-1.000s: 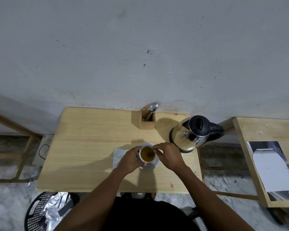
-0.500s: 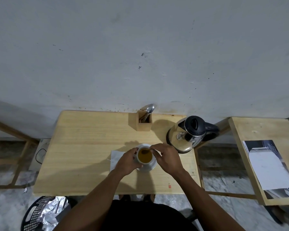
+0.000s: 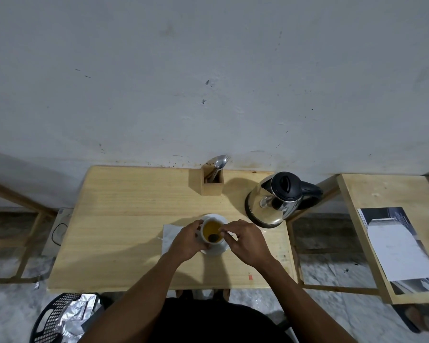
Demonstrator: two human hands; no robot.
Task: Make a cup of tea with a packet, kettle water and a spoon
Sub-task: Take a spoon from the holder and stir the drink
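Observation:
A white cup (image 3: 211,231) of amber tea stands on a white saucer (image 3: 218,249) near the front middle of the wooden table (image 3: 124,219). My left hand (image 3: 187,240) grips the cup's left side. My right hand (image 3: 245,240) pinches a spoon (image 3: 214,236) whose dark bowl sits in the tea at the near side of the cup; its handle is mostly hidden by my fingers. A steel kettle (image 3: 274,201) with a black lid stands to the right, apart from the cup. A white paper packet or napkin (image 3: 170,235) lies under my left hand.
A wooden holder (image 3: 211,183) with spare cutlery stands at the table's back edge by the wall. A second wooden table (image 3: 372,194) with printed sheets is on the right. A black basket (image 3: 50,320) with foil sits on the floor at lower left.
The spoon's bowl has swung from the far side of the cup round to the near side, and my right hand has shifted slightly with it. My left hand stays on the cup.

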